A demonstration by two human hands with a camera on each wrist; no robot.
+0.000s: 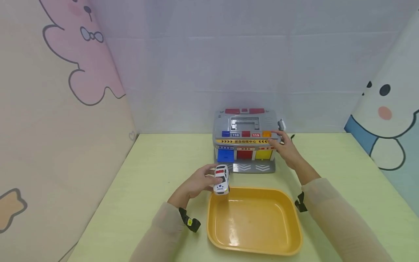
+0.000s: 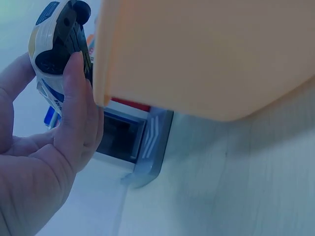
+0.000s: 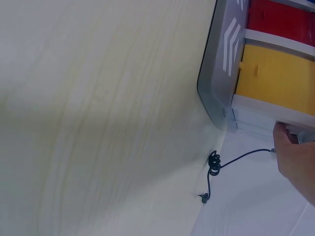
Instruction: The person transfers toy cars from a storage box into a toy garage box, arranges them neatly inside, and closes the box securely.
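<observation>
My left hand pinches a white toy police car between thumb and fingers, above the tray's back left corner. The car has a red roof stripe; its black underside and wheels show in the left wrist view. Behind it stands a grey toy garage with a blue door, a red door and a yellow door. The blue door is swung outward, and a dark doorway shows in the left wrist view. My right hand grips the garage's right end, partly cut off in the right wrist view.
A yellow tray lies in front of the garage on the pale green table. A coiled black cord lies near the garage's right side. White cloth hangs behind, and printed panels flank the table.
</observation>
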